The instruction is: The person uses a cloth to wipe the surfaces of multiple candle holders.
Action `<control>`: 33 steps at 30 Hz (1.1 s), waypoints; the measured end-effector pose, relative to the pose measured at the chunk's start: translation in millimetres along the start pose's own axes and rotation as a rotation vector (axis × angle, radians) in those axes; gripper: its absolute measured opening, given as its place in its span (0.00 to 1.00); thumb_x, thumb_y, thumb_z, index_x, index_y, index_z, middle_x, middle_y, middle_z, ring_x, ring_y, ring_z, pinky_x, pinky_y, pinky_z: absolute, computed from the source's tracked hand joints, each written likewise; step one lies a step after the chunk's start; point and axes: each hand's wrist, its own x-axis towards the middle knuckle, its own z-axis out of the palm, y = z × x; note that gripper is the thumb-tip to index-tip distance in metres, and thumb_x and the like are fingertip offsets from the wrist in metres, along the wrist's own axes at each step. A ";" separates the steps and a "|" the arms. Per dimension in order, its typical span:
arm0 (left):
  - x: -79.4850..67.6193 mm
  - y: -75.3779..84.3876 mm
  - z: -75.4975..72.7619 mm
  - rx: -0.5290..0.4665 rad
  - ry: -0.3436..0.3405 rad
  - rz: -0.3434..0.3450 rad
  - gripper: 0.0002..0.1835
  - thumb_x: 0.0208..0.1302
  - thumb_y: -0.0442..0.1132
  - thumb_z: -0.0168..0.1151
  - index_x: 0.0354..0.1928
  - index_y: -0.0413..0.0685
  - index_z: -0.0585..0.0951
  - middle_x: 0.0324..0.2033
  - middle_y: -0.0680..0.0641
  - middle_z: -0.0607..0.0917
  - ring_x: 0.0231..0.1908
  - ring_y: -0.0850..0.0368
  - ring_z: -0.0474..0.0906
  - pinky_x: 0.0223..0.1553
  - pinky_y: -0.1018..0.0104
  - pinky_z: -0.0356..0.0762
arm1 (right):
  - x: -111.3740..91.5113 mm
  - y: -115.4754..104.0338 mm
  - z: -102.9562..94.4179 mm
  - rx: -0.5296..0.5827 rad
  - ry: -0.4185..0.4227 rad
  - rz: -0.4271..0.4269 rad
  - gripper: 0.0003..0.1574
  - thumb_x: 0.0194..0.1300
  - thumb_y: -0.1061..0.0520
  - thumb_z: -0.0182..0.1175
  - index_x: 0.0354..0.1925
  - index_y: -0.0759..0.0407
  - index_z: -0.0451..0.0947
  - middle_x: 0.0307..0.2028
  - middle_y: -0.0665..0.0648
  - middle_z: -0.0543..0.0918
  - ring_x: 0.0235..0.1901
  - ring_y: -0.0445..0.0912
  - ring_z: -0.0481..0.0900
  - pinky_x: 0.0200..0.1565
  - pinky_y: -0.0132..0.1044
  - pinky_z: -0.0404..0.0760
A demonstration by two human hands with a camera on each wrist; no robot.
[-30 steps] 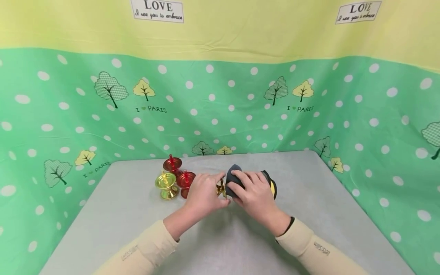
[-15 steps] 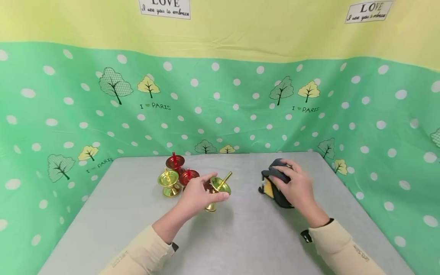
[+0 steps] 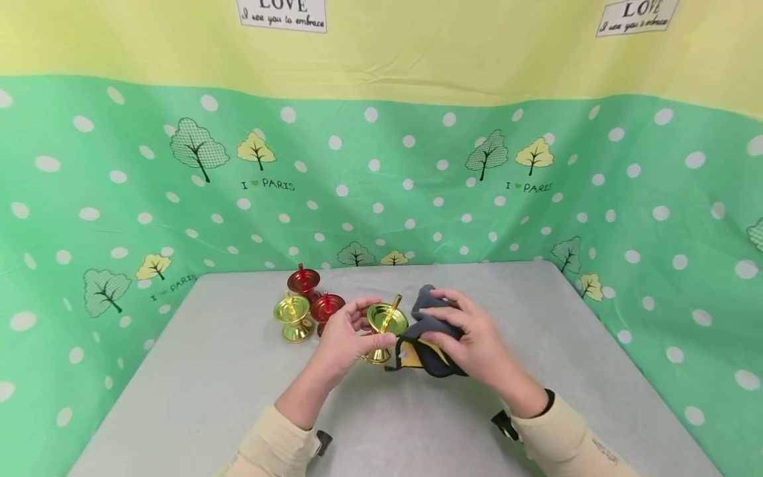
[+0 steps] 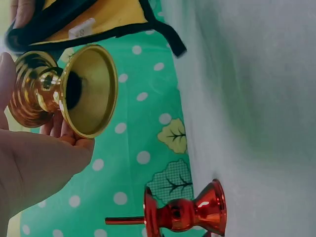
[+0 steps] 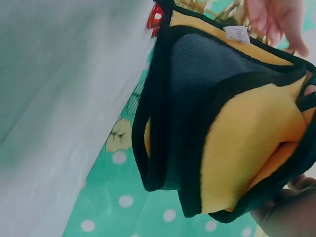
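Observation:
My left hand point(image 3: 341, 339) holds a shiny gold candle holder point(image 3: 378, 354) by its narrow middle, thumb on the near side. A gold spike rises from its shallow dish. In the left wrist view its hollow round base point(image 4: 94, 94) faces the camera, raised above the table. My right hand point(image 3: 473, 339) grips a bunched cloth point(image 5: 247, 148), dark grey on one side and yellow on the other, with black edging and a small white label. The cloth hangs right beside the gold holder's dish.
To the left of my left hand stand two red candle holders point(image 3: 304, 282) and another gold candle holder point(image 3: 293, 326), close together. They rest on a grey-covered table point(image 3: 208, 384). A green dotted curtain point(image 3: 411, 192) encloses the back and sides.
The cloth left the gold holder, swung right with my right hand, then came back beside it. The gold holder turned from sideways to nearly upright in my left hand.

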 end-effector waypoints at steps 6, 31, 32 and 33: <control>-2.2 -2.3 1.0 0.044 0.043 0.040 0.39 0.51 0.36 0.87 0.67 0.54 0.81 0.56 0.46 0.89 0.53 0.54 0.85 0.47 0.66 0.87 | 3.9 -14.1 19.0 -0.005 -0.066 -0.071 0.24 0.61 0.58 0.78 0.57 0.50 0.89 0.68 0.64 0.79 0.63 0.60 0.83 0.53 0.54 0.89; -14.3 -10.0 -23.0 0.042 -0.418 0.141 0.39 0.61 0.43 0.82 0.72 0.42 0.78 0.62 0.37 0.87 0.51 0.57 0.88 0.50 0.66 0.87 | 7.4 -12.6 -0.6 0.095 -0.377 -0.063 0.07 0.66 0.54 0.74 0.43 0.46 0.89 0.69 0.60 0.77 0.53 0.50 0.86 0.50 0.39 0.87; -14.4 -10.0 -24.0 0.029 -0.440 0.140 0.39 0.62 0.43 0.81 0.73 0.41 0.78 0.62 0.36 0.87 0.51 0.57 0.88 0.50 0.66 0.87 | 8.0 -12.0 -0.4 0.088 -0.374 -0.085 0.08 0.65 0.54 0.75 0.43 0.46 0.89 0.69 0.61 0.77 0.53 0.51 0.86 0.50 0.39 0.87; -14.5 -10.1 -24.9 0.018 -0.462 0.141 0.39 0.63 0.43 0.81 0.73 0.39 0.77 0.62 0.35 0.87 0.52 0.57 0.88 0.51 0.66 0.87 | 8.3 -11.4 -0.2 0.078 -0.369 -0.110 0.09 0.64 0.55 0.75 0.44 0.46 0.90 0.68 0.61 0.77 0.52 0.51 0.86 0.49 0.39 0.87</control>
